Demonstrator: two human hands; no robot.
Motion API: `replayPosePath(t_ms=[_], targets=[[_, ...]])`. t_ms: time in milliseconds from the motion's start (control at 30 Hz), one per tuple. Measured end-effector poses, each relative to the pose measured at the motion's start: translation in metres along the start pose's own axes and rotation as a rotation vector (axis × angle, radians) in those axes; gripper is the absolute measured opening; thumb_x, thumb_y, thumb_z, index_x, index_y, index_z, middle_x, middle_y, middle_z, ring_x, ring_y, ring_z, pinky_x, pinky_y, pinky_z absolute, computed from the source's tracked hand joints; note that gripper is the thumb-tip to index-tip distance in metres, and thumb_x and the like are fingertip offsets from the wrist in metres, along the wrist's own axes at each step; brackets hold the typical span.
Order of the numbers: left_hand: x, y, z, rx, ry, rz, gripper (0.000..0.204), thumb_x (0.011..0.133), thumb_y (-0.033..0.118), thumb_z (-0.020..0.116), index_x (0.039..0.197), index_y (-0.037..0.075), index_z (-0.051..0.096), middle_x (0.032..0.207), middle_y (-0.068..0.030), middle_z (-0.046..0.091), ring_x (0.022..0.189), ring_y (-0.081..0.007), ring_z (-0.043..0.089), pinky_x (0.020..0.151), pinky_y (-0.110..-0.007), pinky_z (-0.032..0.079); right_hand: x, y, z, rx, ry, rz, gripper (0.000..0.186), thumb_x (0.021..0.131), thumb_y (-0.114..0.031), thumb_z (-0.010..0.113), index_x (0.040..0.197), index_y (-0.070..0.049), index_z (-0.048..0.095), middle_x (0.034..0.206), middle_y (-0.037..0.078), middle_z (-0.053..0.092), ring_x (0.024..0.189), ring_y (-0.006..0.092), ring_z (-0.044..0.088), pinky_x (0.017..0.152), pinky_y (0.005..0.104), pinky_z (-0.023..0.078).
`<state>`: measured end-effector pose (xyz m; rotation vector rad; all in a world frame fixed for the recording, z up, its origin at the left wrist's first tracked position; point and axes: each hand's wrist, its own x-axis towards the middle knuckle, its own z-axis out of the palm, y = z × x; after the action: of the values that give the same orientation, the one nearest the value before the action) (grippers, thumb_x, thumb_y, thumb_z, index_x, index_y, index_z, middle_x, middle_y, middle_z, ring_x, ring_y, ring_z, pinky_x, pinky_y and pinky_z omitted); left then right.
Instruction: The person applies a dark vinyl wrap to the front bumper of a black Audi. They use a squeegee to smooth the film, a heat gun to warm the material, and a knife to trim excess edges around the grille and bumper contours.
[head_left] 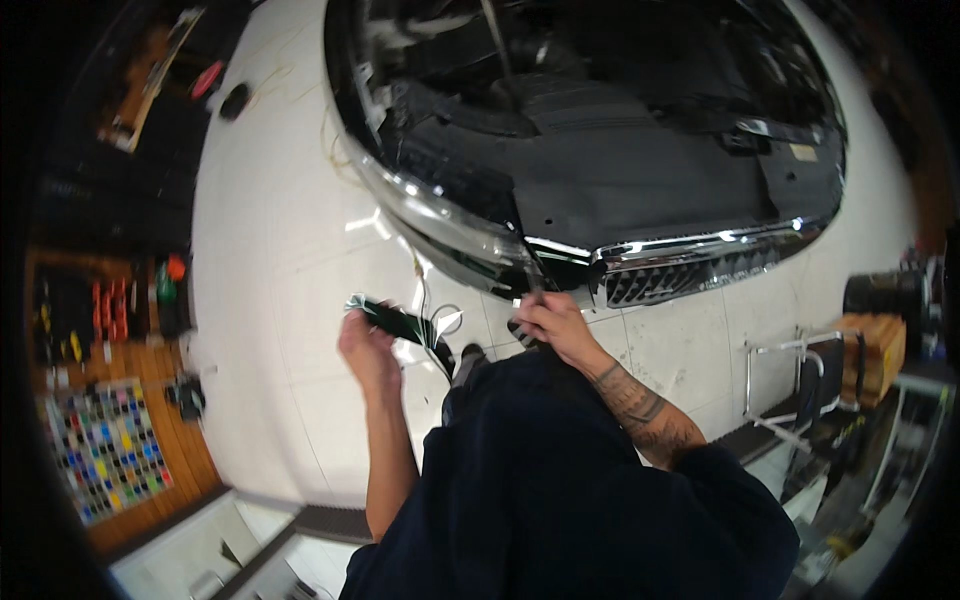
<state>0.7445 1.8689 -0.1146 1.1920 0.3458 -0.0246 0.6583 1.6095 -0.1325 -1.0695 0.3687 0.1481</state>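
My left hand (366, 345) grips one end of a dark green, shiny strip of trim (400, 322) that runs to the right with a thin wire loop (440, 318) beside it. My right hand (548, 318) is closed around a thin dark tool (531, 272) whose shaft points up at the chrome edge (470, 235) of a car's front, just left of the chrome grille (690, 272). The car's hood is open above, showing a dark engine bay (620, 150). Both forearms come up from my dark shirt at the bottom.
White tiled floor (280, 300) lies under the car. A board of small coloured swatches (105, 450) and shelves with tools (110, 305) stand at the left. A metal-framed stool or step (800, 385) and a wooden box (880, 350) sit at the right.
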Motion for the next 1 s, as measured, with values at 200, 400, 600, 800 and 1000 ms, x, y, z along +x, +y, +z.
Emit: replayPosePath(t_ms=[200,400,600,800,1000], targets=[[0.138,0.073,-0.189,-0.136,0.322,0.028,0.015,0.100,0.018,0.044,0.098,0.005,0.052,0.083,-0.0090,0.060,0.069,-0.0190,0.059,0.061,-0.033,0.053,-0.127,0.107,-0.167,-0.370,0.768,0.177,0.016,0.082,-0.015,0.056,0.072,-0.004,0.064,0.059,-0.003,0.051,0.049,0.0058,0.041,0.045,0.0236,0.032],[0.154,0.144,-0.161,0.423,0.052,0.406,0.028,0.099,0.029,0.052,0.079,0.011,0.045,0.066,0.0026,0.042,0.055,-0.0032,0.039,0.045,-0.019,0.031,-0.361,0.159,-0.236,-1.163,1.694,0.597,0.031,0.081,-0.023,0.061,0.089,0.006,0.068,0.078,0.022,0.069,0.066,0.0354,0.066,0.063,0.0445,0.049],[0.086,0.041,-0.011,0.938,-1.072,0.233,0.019,0.090,0.017,0.062,0.083,-0.001,0.060,0.068,-0.0044,0.054,0.065,-0.0111,0.047,0.060,-0.029,0.040,-0.223,0.130,-0.123,-0.631,1.341,-0.006,0.075,0.085,-0.005,0.061,0.149,0.000,0.024,0.078,0.008,0.063,0.063,0.0135,0.054,0.059,0.0278,0.046],[0.012,-0.041,0.073,0.939,-1.583,0.218,0.022,0.084,0.018,0.071,0.082,-0.002,0.061,0.067,-0.0169,0.059,0.058,-0.0253,0.054,0.057,-0.035,0.043,-0.077,0.072,0.023,-0.107,0.486,-0.071,0.036,0.087,-0.022,0.071,0.111,0.003,0.060,0.070,0.002,0.062,0.052,0.0068,0.050,0.050,0.0236,0.041],[0.019,-0.070,0.084,1.004,-1.533,-0.025,0.026,0.086,0.022,0.070,0.083,-0.002,0.061,0.065,-0.0089,0.059,0.061,-0.0168,0.060,0.056,-0.035,0.045,-0.047,0.075,0.002,0.070,0.558,0.007,0.016,0.085,-0.014,0.071,0.089,-0.002,0.062,0.072,0.003,0.066,0.046,0.0016,0.040,0.041,0.0186,0.029]])
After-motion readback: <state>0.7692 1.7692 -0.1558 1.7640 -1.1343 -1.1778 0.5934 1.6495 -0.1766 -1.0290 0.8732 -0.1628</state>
